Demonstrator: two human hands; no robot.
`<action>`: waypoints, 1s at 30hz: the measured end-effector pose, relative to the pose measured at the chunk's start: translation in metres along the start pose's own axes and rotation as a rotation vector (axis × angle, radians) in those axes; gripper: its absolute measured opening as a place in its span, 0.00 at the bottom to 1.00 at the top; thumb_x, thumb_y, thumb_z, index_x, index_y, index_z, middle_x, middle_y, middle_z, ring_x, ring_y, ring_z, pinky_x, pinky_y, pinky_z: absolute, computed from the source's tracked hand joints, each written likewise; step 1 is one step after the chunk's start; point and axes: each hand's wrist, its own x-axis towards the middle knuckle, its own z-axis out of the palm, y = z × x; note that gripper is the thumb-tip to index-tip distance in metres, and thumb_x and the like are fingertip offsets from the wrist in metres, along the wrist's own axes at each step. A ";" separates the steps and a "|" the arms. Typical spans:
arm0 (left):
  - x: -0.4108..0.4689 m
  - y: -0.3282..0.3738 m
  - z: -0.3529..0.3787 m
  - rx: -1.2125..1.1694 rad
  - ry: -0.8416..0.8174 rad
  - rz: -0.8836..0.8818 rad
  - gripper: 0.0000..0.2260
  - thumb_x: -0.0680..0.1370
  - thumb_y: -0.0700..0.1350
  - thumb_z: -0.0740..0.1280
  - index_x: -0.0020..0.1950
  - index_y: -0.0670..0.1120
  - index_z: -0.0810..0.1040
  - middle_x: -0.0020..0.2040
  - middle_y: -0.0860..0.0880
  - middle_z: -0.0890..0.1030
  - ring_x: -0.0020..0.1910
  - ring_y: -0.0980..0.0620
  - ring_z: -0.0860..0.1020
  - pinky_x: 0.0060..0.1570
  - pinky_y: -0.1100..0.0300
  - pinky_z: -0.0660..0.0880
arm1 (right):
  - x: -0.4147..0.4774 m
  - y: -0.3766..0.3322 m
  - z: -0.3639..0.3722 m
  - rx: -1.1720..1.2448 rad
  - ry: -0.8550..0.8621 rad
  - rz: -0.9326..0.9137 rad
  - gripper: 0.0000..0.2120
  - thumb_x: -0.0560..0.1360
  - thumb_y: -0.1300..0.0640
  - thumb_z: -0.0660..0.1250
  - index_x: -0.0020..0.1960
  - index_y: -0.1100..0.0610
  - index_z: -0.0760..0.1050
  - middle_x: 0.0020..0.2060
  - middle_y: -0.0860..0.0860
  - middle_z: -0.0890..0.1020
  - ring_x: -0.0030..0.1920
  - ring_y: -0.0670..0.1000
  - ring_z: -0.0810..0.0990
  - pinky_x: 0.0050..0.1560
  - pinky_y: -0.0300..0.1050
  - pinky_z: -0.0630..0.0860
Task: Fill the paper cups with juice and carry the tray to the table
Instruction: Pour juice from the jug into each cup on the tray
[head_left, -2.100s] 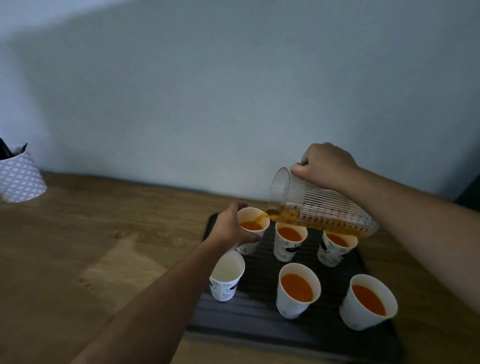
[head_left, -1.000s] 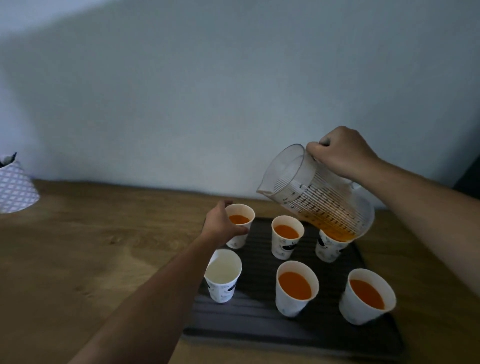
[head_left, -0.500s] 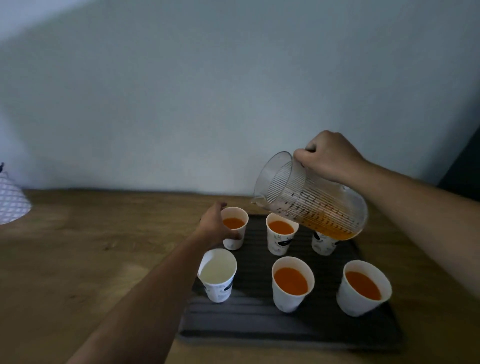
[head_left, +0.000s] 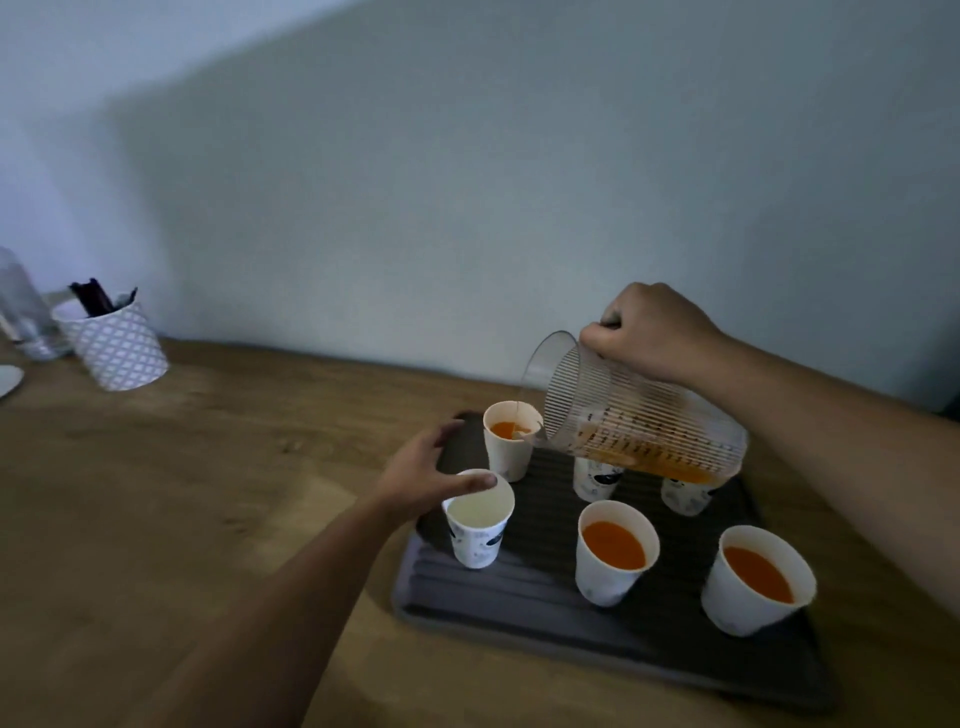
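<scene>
On the dark tray | empty cup at front left, now reached by left hand, spread open, thumb touching its rim, moved off back-left cup; jug clenched in right hand, tilted again; last fill judged next | cup prints blurred, no writing readable | wooden surface beneath

This is looking like a home kitchen or dining corner: a warm wooden countertop is running along a plain pale blue-grey wall, and a white lattice-patterned ceramic holder with dark utensils is sitting beside a clear glass vessel.
</scene>
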 end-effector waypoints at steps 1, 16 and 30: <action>-0.004 -0.004 0.001 0.015 -0.005 0.001 0.53 0.50 0.70 0.75 0.71 0.51 0.68 0.69 0.50 0.72 0.68 0.53 0.70 0.65 0.57 0.68 | -0.001 -0.003 0.001 -0.011 -0.010 -0.008 0.21 0.72 0.50 0.65 0.23 0.55 0.65 0.20 0.50 0.64 0.23 0.50 0.61 0.30 0.42 0.59; -0.031 -0.036 0.022 0.087 0.064 0.082 0.38 0.55 0.51 0.82 0.63 0.52 0.74 0.55 0.56 0.81 0.55 0.56 0.79 0.57 0.57 0.76 | -0.014 -0.034 0.027 -0.141 -0.086 -0.073 0.18 0.73 0.49 0.64 0.29 0.58 0.76 0.22 0.50 0.71 0.24 0.49 0.66 0.29 0.40 0.62; -0.033 -0.040 0.027 0.018 0.120 0.091 0.34 0.57 0.46 0.83 0.60 0.52 0.75 0.53 0.55 0.81 0.51 0.57 0.79 0.53 0.63 0.76 | -0.016 -0.044 0.040 -0.284 -0.078 -0.122 0.18 0.74 0.45 0.63 0.35 0.57 0.81 0.26 0.51 0.77 0.26 0.49 0.72 0.30 0.40 0.65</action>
